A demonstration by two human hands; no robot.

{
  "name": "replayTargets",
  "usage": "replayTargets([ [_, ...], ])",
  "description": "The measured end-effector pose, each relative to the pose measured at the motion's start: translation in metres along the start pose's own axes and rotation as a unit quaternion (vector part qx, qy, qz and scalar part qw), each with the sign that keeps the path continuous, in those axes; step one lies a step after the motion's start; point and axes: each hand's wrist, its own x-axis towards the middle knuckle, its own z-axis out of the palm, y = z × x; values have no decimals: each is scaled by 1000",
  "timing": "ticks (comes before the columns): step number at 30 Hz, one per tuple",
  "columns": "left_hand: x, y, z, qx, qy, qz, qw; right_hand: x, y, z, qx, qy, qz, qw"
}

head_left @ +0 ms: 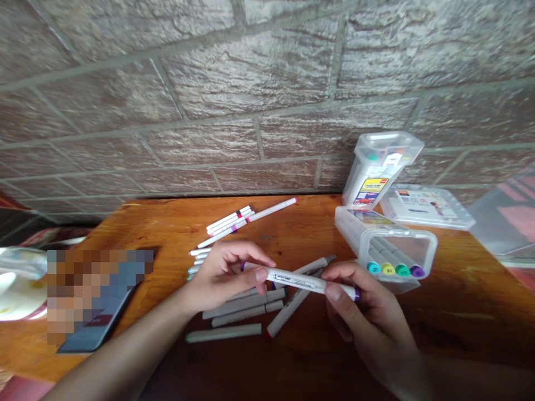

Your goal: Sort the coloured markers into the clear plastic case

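Observation:
A white marker (295,279) with purple ends is held level above the table, its printed label facing me. My left hand (228,275) pinches its left end between thumb and fingers. Around its right end, near the purple cap, my right hand (368,312) is closed. Beneath and between the hands lie several loose white markers (246,306), partly hidden by my left hand and the held one. Among them, a red-ended marker (288,312) slants under the held marker. A green-ended marker (225,333) lies nearest to me.
Toward the wall (251,83) lies a second group of pens (229,223). At right, a clear case (432,253) lies on its side with several markers inside; behind it stand a filled marker box (371,178) and a flat lid (426,206). A partly pixelated tablet-like device (94,328) lies left.

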Motion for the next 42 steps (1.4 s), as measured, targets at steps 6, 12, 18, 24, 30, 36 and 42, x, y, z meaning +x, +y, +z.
replayTargets([
  [6,6,-7,-8,-36,-7,-48,998,3,-3,5,55,17,25,998],
  [12,6,-14,-15,-121,-36,-51,991,3,-4,6,78,36,16,996],
  [18,5,-11,-15,-168,-38,-65,983,4,-9,8,84,45,-1,995],
  [24,7,-10,-14,-191,-23,-69,979,4,-10,8,94,40,-3,995],
  [30,10,-7,-12,-224,-6,-72,972,0,-10,7,104,22,-7,994],
  [36,10,-7,-12,-239,3,-84,967,-2,-9,6,114,23,5,993],
  [42,10,-7,-13,-255,0,-84,963,-3,-9,5,122,16,0,992],
])
